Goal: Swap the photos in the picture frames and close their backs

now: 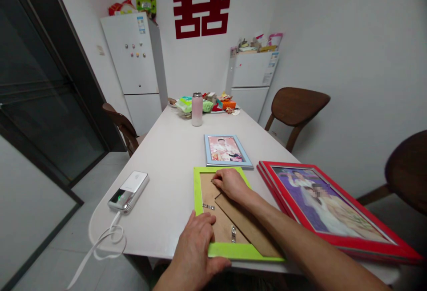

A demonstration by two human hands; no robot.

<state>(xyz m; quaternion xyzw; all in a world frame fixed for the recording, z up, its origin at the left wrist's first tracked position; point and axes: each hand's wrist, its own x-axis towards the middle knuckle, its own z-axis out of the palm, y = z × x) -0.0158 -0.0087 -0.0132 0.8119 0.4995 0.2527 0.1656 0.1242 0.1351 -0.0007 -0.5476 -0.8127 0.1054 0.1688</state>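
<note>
A lime-green picture frame [199,187] lies face down near the table's front edge, its brown backing board [230,220] showing with small metal clips. My left hand [196,244] rests flat on the frame's near left corner, fingers spread on the backing, thumb along the green edge. My right hand [231,183] reaches to the frame's far edge, fingers curled and pressed on a clip or tab there; what they pinch is too small to make out.
A blue-framed photo [227,150] lies just beyond. Red-framed large photos [328,204] are stacked at right. A power bank [129,190] with a white cable sits at left. A pink bottle [197,109] and snacks stand at the far end. Wooden chairs [295,104] surround the white table [167,157].
</note>
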